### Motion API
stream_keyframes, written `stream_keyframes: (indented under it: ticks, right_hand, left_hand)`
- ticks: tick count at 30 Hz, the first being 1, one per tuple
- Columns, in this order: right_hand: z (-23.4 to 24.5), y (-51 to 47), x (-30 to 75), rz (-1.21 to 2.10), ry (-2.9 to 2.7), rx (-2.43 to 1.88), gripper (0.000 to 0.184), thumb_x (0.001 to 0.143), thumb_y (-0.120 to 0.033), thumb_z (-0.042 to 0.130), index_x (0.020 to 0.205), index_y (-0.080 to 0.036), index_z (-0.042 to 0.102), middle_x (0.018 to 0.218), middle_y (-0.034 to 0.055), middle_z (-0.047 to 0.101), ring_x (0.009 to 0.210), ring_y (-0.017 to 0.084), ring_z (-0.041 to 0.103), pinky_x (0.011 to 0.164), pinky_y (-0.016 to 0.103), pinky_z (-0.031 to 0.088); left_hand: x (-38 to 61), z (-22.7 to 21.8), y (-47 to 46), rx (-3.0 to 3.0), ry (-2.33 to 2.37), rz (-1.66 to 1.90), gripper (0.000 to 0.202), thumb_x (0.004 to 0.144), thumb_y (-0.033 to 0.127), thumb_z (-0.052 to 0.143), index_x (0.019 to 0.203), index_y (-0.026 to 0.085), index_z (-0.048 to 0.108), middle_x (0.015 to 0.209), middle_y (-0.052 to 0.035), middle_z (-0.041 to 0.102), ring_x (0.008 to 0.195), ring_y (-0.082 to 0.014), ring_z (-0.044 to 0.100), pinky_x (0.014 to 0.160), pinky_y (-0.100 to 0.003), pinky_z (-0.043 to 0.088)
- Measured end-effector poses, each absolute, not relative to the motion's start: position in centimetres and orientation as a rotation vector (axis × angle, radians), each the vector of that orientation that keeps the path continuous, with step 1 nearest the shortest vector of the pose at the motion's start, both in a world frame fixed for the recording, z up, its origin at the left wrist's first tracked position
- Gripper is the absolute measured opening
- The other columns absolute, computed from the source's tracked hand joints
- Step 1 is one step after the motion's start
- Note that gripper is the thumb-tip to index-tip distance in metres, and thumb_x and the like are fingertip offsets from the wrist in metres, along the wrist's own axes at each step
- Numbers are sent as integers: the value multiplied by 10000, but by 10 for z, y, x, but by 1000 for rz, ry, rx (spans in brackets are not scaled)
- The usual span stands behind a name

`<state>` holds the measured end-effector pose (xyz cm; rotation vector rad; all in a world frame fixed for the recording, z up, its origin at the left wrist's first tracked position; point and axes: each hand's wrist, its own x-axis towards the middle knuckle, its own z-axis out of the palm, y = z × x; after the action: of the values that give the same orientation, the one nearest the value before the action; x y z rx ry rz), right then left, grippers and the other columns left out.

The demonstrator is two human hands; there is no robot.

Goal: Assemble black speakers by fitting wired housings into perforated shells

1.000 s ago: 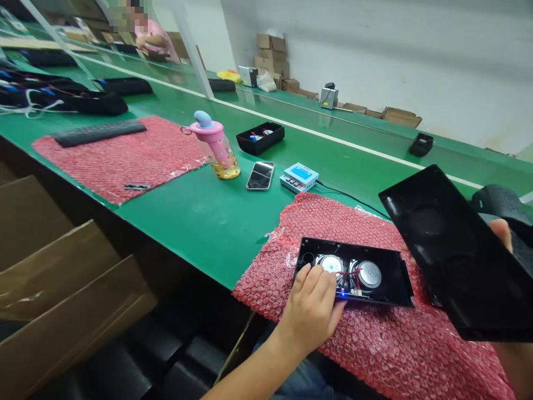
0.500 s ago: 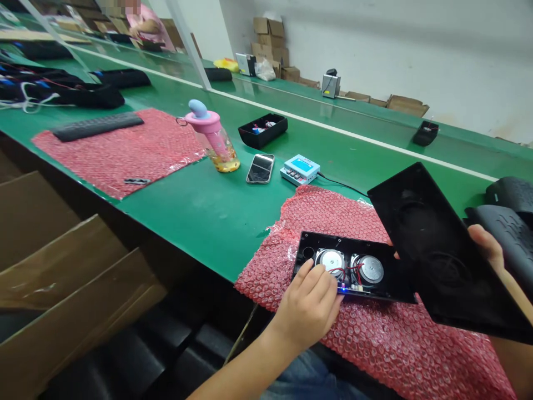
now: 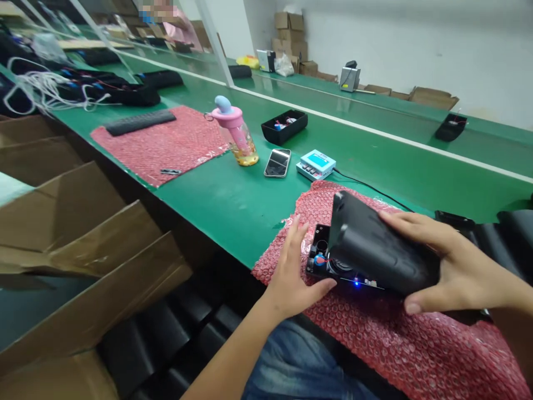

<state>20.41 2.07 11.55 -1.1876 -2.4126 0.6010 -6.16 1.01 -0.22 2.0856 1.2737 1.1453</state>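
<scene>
The left hand point(image 3: 288, 282) has its grip apart, the fingers spread beside the black panel point(image 3: 322, 231); whether they touch it, I cannot tell. The right hand point(image 3: 452, 260) has its grip clamped on the black cover point(image 3: 375, 236), which is tilted above the panel and hides a part of it. The panel lies on red bubble wrap point(image 3: 420, 350). Farther on the green table point(image 3: 216, 214) are a blue box point(image 3: 318, 161), a phone point(image 3: 277, 163), a pink bottle point(image 3: 241, 141) and an open black case point(image 3: 287, 129).

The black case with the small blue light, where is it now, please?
In the head view, right of centre, the black case lies on red bubble wrap, partly hidden by the tilted cover in the right hand.
</scene>
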Motion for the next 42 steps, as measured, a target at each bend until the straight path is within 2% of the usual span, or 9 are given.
stream_keyframes:
  ticks: [3, 8, 13, 18, 27, 32, 37, 39, 42]
  right_hand:
    - [102, 22, 186, 338, -2615, -1229, 937, 593, -545, 747, 1404, -379, 309, 1303, 91, 441, 1145, 300, 481, 948, 490, 424]
    - [75, 27, 174, 52, -2742, -1252, 914, 556, -503, 773, 1372, -350, 393, 1194, 139, 468, 1031, 317, 506, 863, 523, 440]
    - [67, 35, 182, 121, -2803, -1255, 926, 580, -526, 751, 1396, -358, 345, 1200, 116, 465, 1046, 298, 491, 882, 498, 435]
    - [67, 37, 183, 132, -2830, -1249, 915, 606, -552, 724, 1406, -352, 327, 1198, 114, 462, 1029, 295, 488, 871, 493, 440]
    - [66, 35, 181, 101, -2858, -1207, 901, 629, -534, 692, 1418, -339, 303, 1097, 111, 466, 923, 268, 479, 796, 454, 447]
    - [64, 28, 172, -11, -2818, -1302, 901, 584, -460, 689, 1402, -306, 345, 975, 106, 477, 834, 261, 467, 743, 437, 438]
    - [64, 26, 170, 70, -2790, -1316, 856, 652, -588, 634, 1404, -308, 338, 1126, 132, 483, 953, 303, 490, 812, 481, 429]
    - [71, 29, 172, 232, -2754, -1295, 792, 735, -645, 537, 1409, -282, 330, 1213, 139, 470, 1048, 310, 484, 865, 489, 424]
    - [89, 35, 180, 385, -2602, -1307, 626, 877, -575, 365, 1407, -246, 323, 1297, 113, 459, 1162, 277, 454, 944, 462, 409]
  left_hand:
    - [-63, -21, 9, 1786, 1074, 1064, 1173, 605, 396, 792, 1464, 189, 22, 1475, -232, 267, 1340, -357, 318, 1047, -546, 334]
    - [-52, -42, 6, 1573, 987, 1102, 1134, 610, 366, 801, 1465, 183, 79, 1413, -195, 407, 1258, -315, 456, 1008, -455, 422]
    - [-50, -42, 9, 1501, 989, 1139, 976, 687, 493, 708, 1455, 202, 181, 1442, -149, 382, 1286, -298, 425, 993, -430, 441]
    - [-52, -38, 11, 1456, 933, 1122, 943, 701, 493, 696, 1454, 222, 198, 1440, -112, 397, 1254, -284, 464, 1018, -429, 416]
    - [-55, -37, 9, 1589, 966, 1102, 926, 721, 522, 664, 1452, 227, 178, 1423, -132, 409, 1262, -278, 453, 1045, -444, 380]
    - [-57, -35, 9, 1738, 1033, 1069, 924, 733, 526, 647, 1452, 215, 157, 1470, -154, 322, 1326, -301, 363, 1079, -473, 327]
    - [-58, -43, 8, 1829, 1038, 1065, 955, 777, 468, 621, 1466, 245, -2, 1514, -152, 227, 1355, -285, 317, 1069, -452, 349]
    - [-58, -47, 7, 1808, 1022, 1067, 912, 799, 475, 591, 1466, 256, 9, 1519, -152, 209, 1348, -279, 331, 1062, -448, 355]
    - [-59, -50, 7, 1735, 1015, 1064, 841, 821, 507, 546, 1463, 250, 68, 1501, -157, 252, 1328, -275, 366, 1056, -449, 357]
